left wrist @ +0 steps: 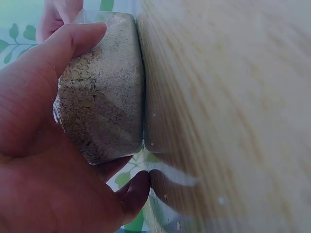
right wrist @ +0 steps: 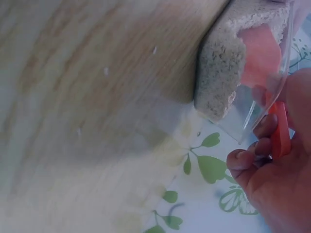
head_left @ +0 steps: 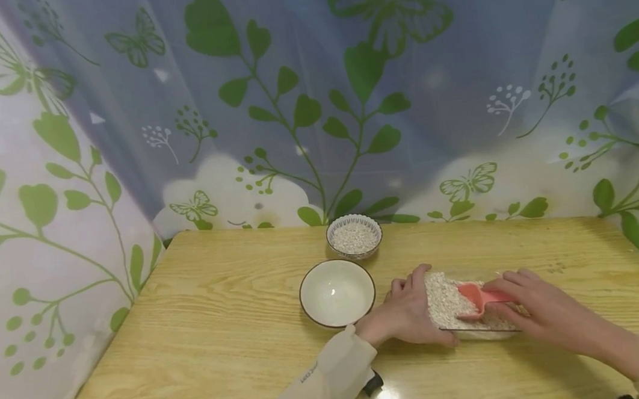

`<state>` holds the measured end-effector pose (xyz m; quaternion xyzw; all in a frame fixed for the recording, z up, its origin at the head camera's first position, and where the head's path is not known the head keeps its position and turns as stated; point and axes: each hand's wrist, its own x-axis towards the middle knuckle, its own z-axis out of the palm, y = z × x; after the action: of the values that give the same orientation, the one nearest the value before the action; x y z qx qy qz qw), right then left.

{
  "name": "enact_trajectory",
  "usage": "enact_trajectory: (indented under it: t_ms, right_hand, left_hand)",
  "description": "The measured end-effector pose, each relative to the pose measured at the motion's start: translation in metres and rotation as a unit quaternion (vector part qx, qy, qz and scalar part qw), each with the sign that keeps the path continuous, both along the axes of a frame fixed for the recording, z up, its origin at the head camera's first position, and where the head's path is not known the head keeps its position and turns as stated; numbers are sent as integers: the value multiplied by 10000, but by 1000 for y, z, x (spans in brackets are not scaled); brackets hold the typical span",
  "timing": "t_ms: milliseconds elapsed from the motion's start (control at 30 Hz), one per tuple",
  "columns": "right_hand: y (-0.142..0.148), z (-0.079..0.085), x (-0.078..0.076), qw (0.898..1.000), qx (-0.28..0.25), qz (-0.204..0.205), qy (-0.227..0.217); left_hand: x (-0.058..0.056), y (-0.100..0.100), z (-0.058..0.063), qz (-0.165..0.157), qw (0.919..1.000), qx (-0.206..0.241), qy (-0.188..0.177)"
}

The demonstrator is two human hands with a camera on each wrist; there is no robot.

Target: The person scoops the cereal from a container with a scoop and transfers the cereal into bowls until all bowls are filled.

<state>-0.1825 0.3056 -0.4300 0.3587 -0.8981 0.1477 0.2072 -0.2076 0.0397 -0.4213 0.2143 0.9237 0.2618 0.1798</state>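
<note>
Behind and to the left of the work hangs a leaf-and-butterfly printed cloth point(head_left: 303, 104), meeting the far edge of the wood-grained surface point(head_left: 211, 301). A broad stretch of grain runs from the bowls out to the left edge, and a narrower one lies between the container and the far edge. On the right half sits a clear rectangular container point(head_left: 484, 333), long side roughly in line with the far edge, filled with pale flakes point(head_left: 445, 298) that look like oats. The left hand point(head_left: 412, 315) takes its left end in a firm grip, thumb along the near wall and fingers round toward the far one. The right hand point(head_left: 539, 308) is over the container's right end, with surface running on beyond it.

Just beside the left wrist stands the larger bowl point(head_left: 337, 292), dark-rimmed and pale inside; whether wrist and rim touch, I cannot tell. Behind it, close to the far edge, is the smaller scallop-rimmed bowl point(head_left: 355, 256), which holds similar flakes; the gap between the two bowls is too tight to judge. The right hand's grip is closed round the handle of a coral-red scoop point(head_left: 473, 300), its head down among the flakes within the container walls. A few loose specks point(head_left: 556, 267) dot the surface behind the right hand.
</note>
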Motion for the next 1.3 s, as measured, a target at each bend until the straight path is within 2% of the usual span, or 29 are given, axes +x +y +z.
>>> enact_trajectory:
  t_ms: [67,200,400,500,733,900,1000,1167,1300]
  right_hand:
    - [0,-2,0,9999,-158,39,31]
    - [5,-5,3,9985,-506,20,-210]
    - [14,-5,9,9927,-742,-485,-820]
    - [17,-5,9,9880,-883,-567,-1131]
    - [29,-8,12,9675,-1511,-458,-1976]
    - [36,-11,14,9521,-2010,-283,-2288]
    - [36,-10,16,9430,-2261,-326,-2419]
    - [33,-10,19,9325,-2583,-396,-2494]
    - [31,-10,20,9288,-2710,-396,-2495]
  left_hand:
    - [0,0,0,-2,10000,-13,21]
    - [0,1,-1,16,10000,-31,43]
    - [-1,0,-1,55,9999,-96,5]
    - [-1,0,-1,74,9999,-103,-41]
    - [0,0,1,-1,10000,-21,-92]
    - [-1,0,1,-51,9999,-41,-77]
    - [-1,0,3,-123,9998,-119,-32]
    - [2,-2,12,-354,9973,-440,468]
    - [6,-18,33,-444,9943,-233,936]
